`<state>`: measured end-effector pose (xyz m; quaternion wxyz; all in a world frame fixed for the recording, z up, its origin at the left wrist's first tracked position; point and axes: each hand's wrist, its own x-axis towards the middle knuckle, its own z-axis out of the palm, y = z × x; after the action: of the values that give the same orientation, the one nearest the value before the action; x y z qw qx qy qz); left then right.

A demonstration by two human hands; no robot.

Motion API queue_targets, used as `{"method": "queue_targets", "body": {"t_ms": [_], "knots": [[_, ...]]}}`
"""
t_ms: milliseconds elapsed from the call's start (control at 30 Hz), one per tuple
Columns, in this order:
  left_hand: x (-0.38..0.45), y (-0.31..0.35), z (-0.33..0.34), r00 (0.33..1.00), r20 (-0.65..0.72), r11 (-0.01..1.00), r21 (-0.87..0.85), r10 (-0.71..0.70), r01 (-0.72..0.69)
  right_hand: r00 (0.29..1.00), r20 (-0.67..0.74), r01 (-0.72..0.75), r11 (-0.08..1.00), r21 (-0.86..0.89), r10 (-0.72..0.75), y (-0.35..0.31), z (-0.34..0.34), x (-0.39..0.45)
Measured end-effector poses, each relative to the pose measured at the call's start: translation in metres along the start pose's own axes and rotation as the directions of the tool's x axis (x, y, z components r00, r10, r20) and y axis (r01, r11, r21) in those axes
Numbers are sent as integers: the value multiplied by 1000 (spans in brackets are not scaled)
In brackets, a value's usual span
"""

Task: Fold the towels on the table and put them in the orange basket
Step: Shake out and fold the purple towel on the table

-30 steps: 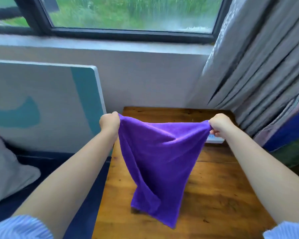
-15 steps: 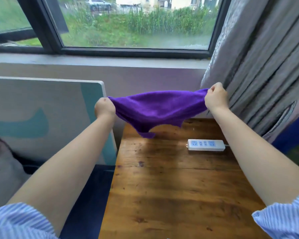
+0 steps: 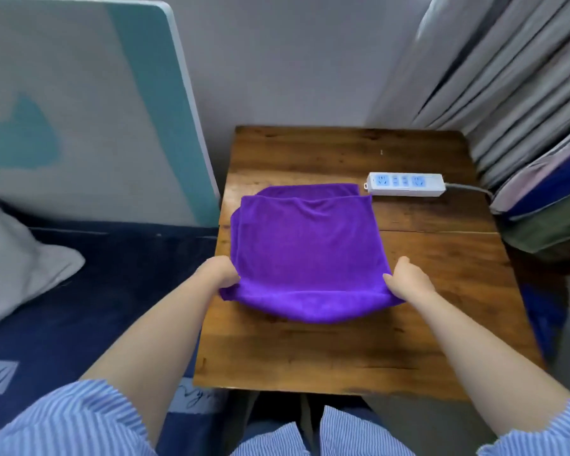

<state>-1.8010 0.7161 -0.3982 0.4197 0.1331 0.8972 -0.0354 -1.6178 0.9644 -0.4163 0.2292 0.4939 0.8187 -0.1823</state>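
Note:
A purple towel [image 3: 306, 248] lies on the wooden table [image 3: 425, 291], doubled over so that a second layer's edge shows at its far side. My left hand [image 3: 216, 271] grips the towel's near left corner. My right hand [image 3: 407, 279] grips the near right corner. The near edge between my hands is lifted a little and sags in a fold. No orange basket is in view.
A white power strip [image 3: 405, 184] with a grey cable lies on the table just beyond the towel's far right corner. Grey curtains [image 3: 507, 77] and folded fabric [image 3: 550, 205] crowd the right side. A bed with a dark blue sheet [image 3: 96, 291] and a headboard [image 3: 89, 110] stands left.
The towel was held up in the air, stretched between both hands; now it lies doubled on the table with my hands at its near corners. The camera has tilted down.

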Motion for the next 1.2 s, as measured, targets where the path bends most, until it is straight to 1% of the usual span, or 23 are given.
{"method": "queue_targets", "body": {"t_ms": [67, 133, 233, 333, 467, 533, 567, 600, 633, 700, 767, 867, 967, 1033, 1100, 1200], "knots": [[4, -5, 21, 992, 119, 994, 105, -28, 16, 999, 52, 13, 999, -33, -12, 15, 26, -5], [6, -8, 38, 963, 262, 986, 162, -72, 30, 995, 93, 50, 997, -55, -44, 25, 43, -11], [7, -14, 61, 915, 390, 973, 232, -103, 11, 993, 114, 46, 996, -75, -38, 34, 64, -21], [7, -24, 81, 876, 466, 957, 289, -123, -19, 987, 160, 28, 992, -126, -7, 44, 79, -30], [3, -45, 105, 832, 535, 942, 331, -148, -46, 972, 230, -3, 983, -185, 47, 56, 93, -39], [4, -53, 108, 816, 557, 939, 339, -153, -55, 974, 217, -21, 974, -224, 71, 55, 92, -40], [6, -54, 105, 820, 552, 942, 331, -151, -49, 978, 197, -26, 970, -241, 75, 52, 88, -38], [10, -54, 101, 839, 526, 945, 323, -139, -45, 984, 167, -25, 968, -250, 68, 49, 84, -35], [14, -51, 95, 878, 466, 946, 321, -112, -50, 990, 130, -16, 969, -247, 50, 44, 80, -32], [24, -38, 77, 965, 261, 938, 336, -12, -79, 998, 67, 21, 973, -229, -5, 31, 69, -20], [33, -22, 61, 994, 83, 949, 300, 72, -93, 997, 30, 78, 973, -218, -74, 16, 59, -9], [49, 3, 41, 988, -102, 973, 210, 114, -90, 982, -11, 183, 964, -192, -188, -6, 45, 13], [62, 23, 25, 955, -252, 978, 171, 158, -117, 950, -46, 295, 937, -188, -309, -24, 31, 35], [71, 35, 16, 934, -295, 971, 185, 201, -150, 925, -59, 358, 915, -189, -374, -34, 22, 49], [82, 47, 5, 921, -327, 969, 191, 212, -155, 901, -60, 410, 889, -204, -429, -43, 14, 67], [100, 59, -4, 903, -358, 959, 233, 236, -158, 880, -54, 446, 859, -252, -472, -51, 6, 90]]}}
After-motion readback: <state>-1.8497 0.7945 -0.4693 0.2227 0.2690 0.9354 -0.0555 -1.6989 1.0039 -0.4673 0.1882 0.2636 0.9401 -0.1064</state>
